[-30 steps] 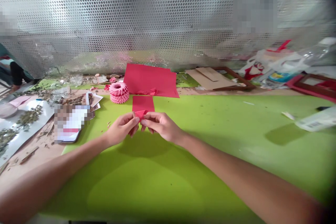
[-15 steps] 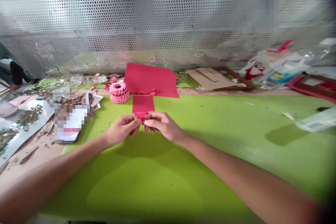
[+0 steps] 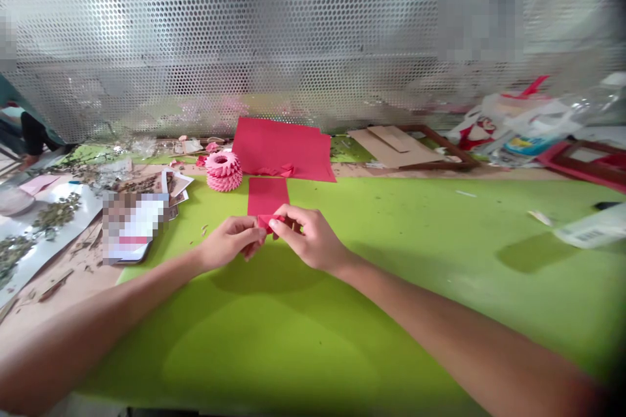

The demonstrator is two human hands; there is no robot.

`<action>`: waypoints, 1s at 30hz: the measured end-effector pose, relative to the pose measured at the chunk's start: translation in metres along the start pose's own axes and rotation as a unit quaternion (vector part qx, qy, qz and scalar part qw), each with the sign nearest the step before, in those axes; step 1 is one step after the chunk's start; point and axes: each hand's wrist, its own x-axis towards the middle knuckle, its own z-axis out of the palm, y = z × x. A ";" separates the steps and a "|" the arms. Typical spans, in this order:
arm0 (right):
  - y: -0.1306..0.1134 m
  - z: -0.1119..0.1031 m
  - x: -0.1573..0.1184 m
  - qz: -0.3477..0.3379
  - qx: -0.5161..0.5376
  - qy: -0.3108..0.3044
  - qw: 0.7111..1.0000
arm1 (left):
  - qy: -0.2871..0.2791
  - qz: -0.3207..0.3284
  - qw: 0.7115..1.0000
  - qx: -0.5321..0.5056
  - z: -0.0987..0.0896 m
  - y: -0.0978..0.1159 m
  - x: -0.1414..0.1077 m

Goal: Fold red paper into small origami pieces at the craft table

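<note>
Between my two hands is a small folded piece of red paper (image 3: 265,222), held above the green tabletop (image 3: 293,332). My left hand (image 3: 231,239) pinches its left end between thumb and fingers. On the other end, my right hand (image 3: 309,236) has thumb and forefinger closed. The fingers hide part of the folds. Just beyond lies a red paper square (image 3: 268,194), and behind it a large red sheet (image 3: 281,148) with small folded red pieces on its near edge. A pink ring-shaped stack of folded paper (image 3: 223,173) stands left of the square.
At left are a phone (image 3: 134,231), paper frames (image 3: 177,184) and dried plant bits on a white sheet (image 3: 53,218). Brown cardboard (image 3: 391,146), a plastic bag (image 3: 518,124) and a red frame (image 3: 581,159) lie back right. A translucent bottle (image 3: 594,227) lies at right. A perforated metal panel (image 3: 293,32) stands behind.
The folded red paper has turned and sits slightly lower. My right hand's fingers have shifted on it, with the forefinger more raised. My left hand still pinches the other end.
</note>
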 end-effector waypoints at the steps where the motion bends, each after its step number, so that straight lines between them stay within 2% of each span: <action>1: 0.000 0.001 -0.001 0.000 0.000 0.000 1.000 | -0.005 0.000 1.000 -0.003 0.000 -0.001 0.000; 8: -0.002 -0.001 0.001 0.030 0.041 -0.026 0.998 | 0.003 0.012 0.996 0.084 0.000 0.000 -0.001; 12: 0.000 -0.003 0.003 0.053 0.056 -0.029 0.997 | -0.003 0.008 0.996 0.084 -0.002 0.001 -0.002; 15: 0.004 -0.005 0.006 0.082 0.108 -0.027 0.990 | -0.001 0.067 0.991 0.117 -0.009 0.001 -0.005; 17: 0.006 -0.007 0.008 0.095 0.154 -0.035 0.983 | 0.026 0.136 0.964 0.228 -0.015 0.001 -0.006; 20: 0.008 -0.009 0.009 0.111 0.196 -0.070 0.972 | 0.061 0.216 0.875 0.428 -0.022 0.000 -0.006; 22: 0.008 -0.009 0.009 0.120 0.206 -0.102 0.966 | 0.064 0.259 0.821 0.504 -0.023 -0.001 -0.005; 24: 0.007 -0.008 0.008 0.124 0.213 -0.132 0.960 | 0.058 0.293 0.787 0.540 -0.022 -0.002 -0.003; 25: 0.006 -0.007 0.007 0.123 0.217 -0.142 0.958 | 0.055 0.305 0.779 0.545 -0.021 -0.003 -0.003; 27: 0.005 -0.007 0.007 0.119 0.227 -0.153 0.955 | 0.056 0.314 0.782 0.535 -0.019 -0.002 -0.003; 30: 0.004 -0.007 0.007 0.106 0.244 -0.141 0.954 | 0.080 0.296 0.820 0.483 -0.017 0.000 -0.006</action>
